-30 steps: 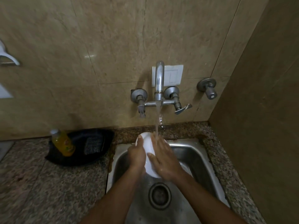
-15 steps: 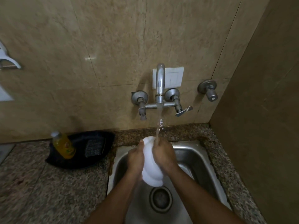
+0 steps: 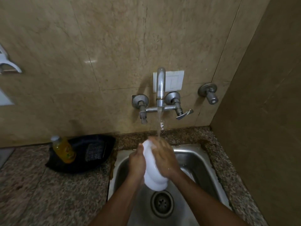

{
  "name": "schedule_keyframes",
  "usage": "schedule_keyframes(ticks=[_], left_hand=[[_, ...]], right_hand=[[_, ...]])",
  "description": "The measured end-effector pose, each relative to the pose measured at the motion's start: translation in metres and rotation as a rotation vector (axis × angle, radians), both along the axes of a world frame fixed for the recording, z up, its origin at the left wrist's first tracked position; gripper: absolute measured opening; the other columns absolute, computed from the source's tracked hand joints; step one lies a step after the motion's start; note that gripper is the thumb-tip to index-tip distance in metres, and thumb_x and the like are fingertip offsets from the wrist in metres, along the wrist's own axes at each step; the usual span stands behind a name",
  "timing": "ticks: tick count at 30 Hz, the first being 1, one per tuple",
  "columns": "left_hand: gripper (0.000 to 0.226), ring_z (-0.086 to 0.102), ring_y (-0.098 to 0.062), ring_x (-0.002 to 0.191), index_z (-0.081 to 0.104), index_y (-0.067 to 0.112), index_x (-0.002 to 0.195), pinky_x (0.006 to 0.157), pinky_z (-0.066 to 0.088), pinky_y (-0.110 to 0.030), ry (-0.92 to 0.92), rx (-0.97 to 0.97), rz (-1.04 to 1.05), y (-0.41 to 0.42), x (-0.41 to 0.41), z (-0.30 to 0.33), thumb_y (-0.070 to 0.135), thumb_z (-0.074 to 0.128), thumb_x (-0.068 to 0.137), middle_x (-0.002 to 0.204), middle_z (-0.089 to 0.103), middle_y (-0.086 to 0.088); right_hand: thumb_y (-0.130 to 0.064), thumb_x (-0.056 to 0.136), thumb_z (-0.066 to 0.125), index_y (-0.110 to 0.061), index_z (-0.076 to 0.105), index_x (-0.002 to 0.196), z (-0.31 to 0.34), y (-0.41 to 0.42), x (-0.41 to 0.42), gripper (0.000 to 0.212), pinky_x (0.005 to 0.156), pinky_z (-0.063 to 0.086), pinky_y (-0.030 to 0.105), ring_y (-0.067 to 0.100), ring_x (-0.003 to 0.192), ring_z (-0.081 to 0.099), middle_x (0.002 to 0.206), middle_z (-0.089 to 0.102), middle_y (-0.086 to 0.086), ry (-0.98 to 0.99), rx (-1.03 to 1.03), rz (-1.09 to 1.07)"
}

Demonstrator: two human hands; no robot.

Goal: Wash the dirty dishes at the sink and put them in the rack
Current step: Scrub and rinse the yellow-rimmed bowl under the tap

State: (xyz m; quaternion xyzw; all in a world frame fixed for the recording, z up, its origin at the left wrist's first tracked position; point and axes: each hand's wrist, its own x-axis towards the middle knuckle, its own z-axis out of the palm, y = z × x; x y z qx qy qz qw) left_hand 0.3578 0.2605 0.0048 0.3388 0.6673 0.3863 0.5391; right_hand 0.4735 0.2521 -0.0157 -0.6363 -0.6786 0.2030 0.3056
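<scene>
A white bowl (image 3: 154, 174) is held on edge over the steel sink (image 3: 202, 162), its foot pointing down toward the drain (image 3: 162, 205). My left hand (image 3: 136, 162) grips the bowl's left side. My right hand (image 3: 163, 156) lies over its right side, fingers curled round the upper rim. Water runs from the wall tap (image 3: 161, 85) onto my right hand's fingers and the bowl's rim. The bowl's inside is hidden by my right hand. No rack shows.
A yellow dish-soap bottle (image 3: 64, 149) and a dark scrub pad (image 3: 94, 151) sit in a black tray (image 3: 78, 167) on the granite counter (image 3: 48, 193) left of the sink. A side wall (image 3: 268, 128) closes the right. A white fitting (image 3: 8, 66) hangs far left.
The bowl has turned between my hands and sits lower, its foot now showing below them. My right hand slid from the bowl's front to its upper rim. Water keeps running.
</scene>
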Motion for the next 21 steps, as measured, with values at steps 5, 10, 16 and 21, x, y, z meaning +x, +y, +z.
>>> schedule_keyframes(ticks=[5,10,16,21], left_hand=[[0.051,0.067,-0.028,0.091,0.072,0.013,0.095,0.094,0.052,-0.043,-0.03,-0.061,0.045,0.003,-0.006,0.003,0.056,0.044,0.095,0.095,0.073,-0.011],[0.051,0.068,-0.03,0.09,0.072,0.012,0.096,0.091,0.054,-0.046,-0.083,-0.054,0.068,0.004,-0.007,0.004,0.055,0.047,0.094,0.096,0.074,-0.012],[0.051,0.07,-0.03,0.092,0.073,0.015,0.1,0.092,0.053,-0.051,-0.141,-0.002,-0.002,-0.003,-0.013,0.01,0.062,0.058,0.084,0.096,0.075,-0.009],[0.059,0.07,-0.035,0.096,0.076,0.013,0.097,0.095,0.051,-0.057,-0.184,0.07,-0.092,-0.001,-0.019,-0.004,0.065,0.066,0.069,0.096,0.076,-0.012]], right_hand=[[-0.063,0.095,0.001,-0.026,0.023,0.155,0.004,-0.014,-0.009,0.074,0.123,0.01,0.037,0.013,0.15,0.011,0.16,0.021,-0.007,-0.086,-0.014,0.016],[-0.052,0.102,0.015,-0.027,0.012,0.157,0.001,-0.005,-0.003,0.06,0.123,0.007,0.038,0.014,0.151,0.006,0.164,0.011,-0.003,-0.087,-0.123,-0.079],[-0.072,0.088,0.031,-0.042,0.045,0.138,-0.019,-0.007,0.033,0.06,0.099,0.048,0.041,0.021,0.127,0.051,0.146,0.048,0.005,0.481,-0.263,-0.297],[-0.045,0.1,0.046,-0.015,0.071,0.106,-0.006,-0.033,0.047,0.04,0.071,0.053,0.033,0.026,0.089,0.071,0.095,0.076,0.011,1.113,-0.447,-0.42]])
